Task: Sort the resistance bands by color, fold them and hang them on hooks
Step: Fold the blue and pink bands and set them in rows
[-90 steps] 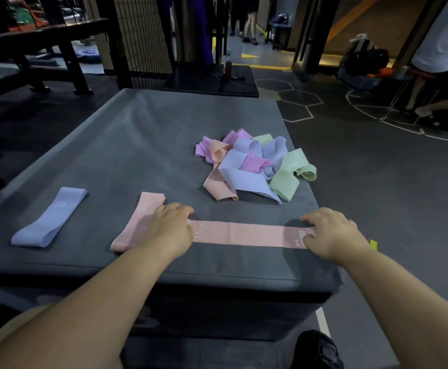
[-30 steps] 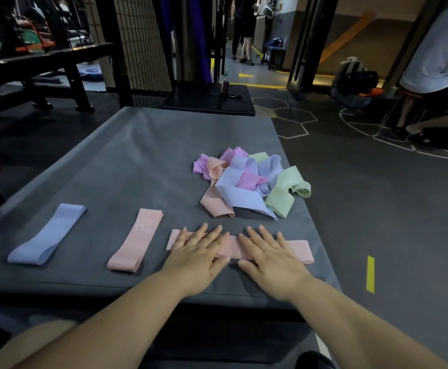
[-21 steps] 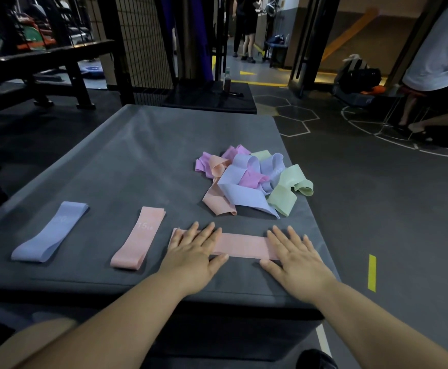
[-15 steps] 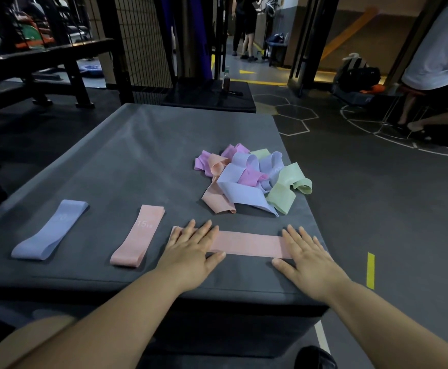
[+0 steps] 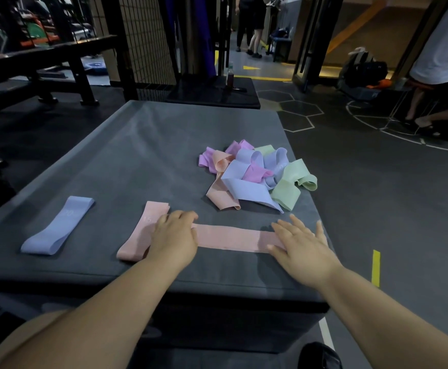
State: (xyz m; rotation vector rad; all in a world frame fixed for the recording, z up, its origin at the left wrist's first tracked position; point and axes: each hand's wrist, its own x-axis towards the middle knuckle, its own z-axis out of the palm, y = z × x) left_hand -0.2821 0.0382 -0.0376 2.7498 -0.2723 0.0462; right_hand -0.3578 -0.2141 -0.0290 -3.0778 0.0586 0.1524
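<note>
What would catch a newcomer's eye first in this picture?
The tangled pile of pastel bands, pink, peach, lavender and green, at the far right of the grey mat. Nearer, a peach band lies stretched flat along the front edge, the left hand curled over one end and the right hand pressing flat on the other.

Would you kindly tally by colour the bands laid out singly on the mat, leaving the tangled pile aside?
Peach: 2 (the folded peach band and the long peach band lying flat under both hands)
Lavender: 1 (the folded lavender band)
Total: 3
</note>
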